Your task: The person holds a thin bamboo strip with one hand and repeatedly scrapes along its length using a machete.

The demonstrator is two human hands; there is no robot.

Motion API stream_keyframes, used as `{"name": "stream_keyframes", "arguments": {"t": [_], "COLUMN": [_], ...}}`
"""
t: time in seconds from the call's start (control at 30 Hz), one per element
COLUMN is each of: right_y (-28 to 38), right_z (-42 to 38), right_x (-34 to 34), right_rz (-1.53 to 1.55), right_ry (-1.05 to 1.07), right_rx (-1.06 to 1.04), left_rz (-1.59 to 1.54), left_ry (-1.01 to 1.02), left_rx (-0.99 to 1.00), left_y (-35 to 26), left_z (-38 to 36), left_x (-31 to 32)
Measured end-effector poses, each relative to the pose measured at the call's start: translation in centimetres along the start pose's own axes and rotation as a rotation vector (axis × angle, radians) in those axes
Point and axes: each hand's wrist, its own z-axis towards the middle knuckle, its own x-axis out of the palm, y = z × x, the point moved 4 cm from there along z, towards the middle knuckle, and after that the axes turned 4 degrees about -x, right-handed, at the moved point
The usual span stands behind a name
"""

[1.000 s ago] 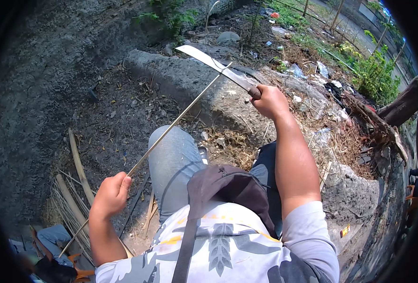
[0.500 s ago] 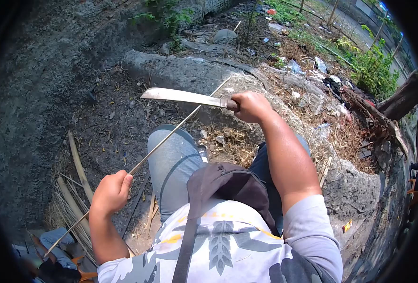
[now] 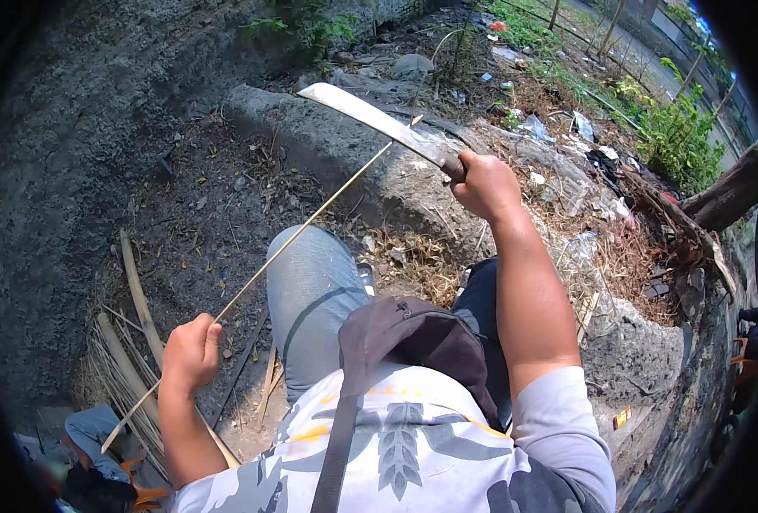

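A long thin bamboo strip [image 3: 304, 229] runs slantwise from lower left to upper right, passing above my knee. My left hand [image 3: 191, 352] is closed round it, with its lower end sticking out past the wrist. My right hand [image 3: 488, 185] grips the dark handle of a machete [image 3: 370, 118], whose broad pale blade points up and left. The blade lies across the strip near its far end, over the stone ledge; whether the two touch is hard to tell.
A rough stone ledge [image 3: 298, 137] lies ahead. Bamboo pieces [image 3: 139, 299] are at the left beside a grey wall [image 3: 45, 171]. Another person [image 3: 97, 436] sits at the lower left. Litter, dry grass and a tree trunk [image 3: 730, 192] are at the right.
My right hand has moved slightly right, and the machete's tip has swung up and away. The strip's far end looks bent or cut by the blade. My left hand has shifted slightly left.
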Motion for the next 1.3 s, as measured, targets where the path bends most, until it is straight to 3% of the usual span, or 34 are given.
{"name": "stream_keyframes", "arguments": {"t": [0.2,0.4,0.53,0.6,0.73,0.97,1.07,1.17,1.2,1.23,1.3], "right_y": [2.3,4.7,0.3,-1.4,-0.5,5.6,6.3,3.9,2.1,1.0,-3.2], "right_z": [-1.2,-1.5,0.5,0.5,0.1,-1.8,-2.0,-0.6,0.4,0.9,2.8], "right_x": [2.3,2.4,1.4,-0.2,0.2,2.0,2.8,2.2,2.9,2.1,3.9], "right_rz": [0.147,0.034,0.065,0.174,0.240,0.027,0.034,-0.039,-0.018,0.019,0.329], "right_ry": [0.194,0.135,-0.029,-0.051,-0.161,-0.116,-0.065,-0.065,-0.124,-0.040,-0.033], "right_rx": [-0.309,-0.497,-0.308,-0.069,-0.100,-0.648,-0.680,-0.532,-0.336,-0.063,0.323], "left_rz": [0.008,0.023,-0.045,-0.088,-0.144,-0.167,-0.142,-0.163,-0.179,-0.204,-0.258], "left_ry": [-0.060,-0.131,-0.162,-0.140,-0.075,-0.123,-0.119,-0.112,-0.109,-0.086,-0.047], "left_rx": [0.016,-0.044,-0.048,-0.023,-0.013,-0.015,-0.006,0.006,0.010,-0.007,-0.035], "left_y": [-0.3,-0.2,3.0,3.5,1.3,-0.8,-0.8,0.8,1.6,2.9,5.0], "left_z": [0.8,0.6,-1.2,-1.4,-1.3,-0.1,-0.2,-0.9,-1.4,-2.2,-3.4], "left_x": [1.6,1.4,1.5,2.2,4.1,4.3,4.0,3.9,3.9,3.9,4.0]}}
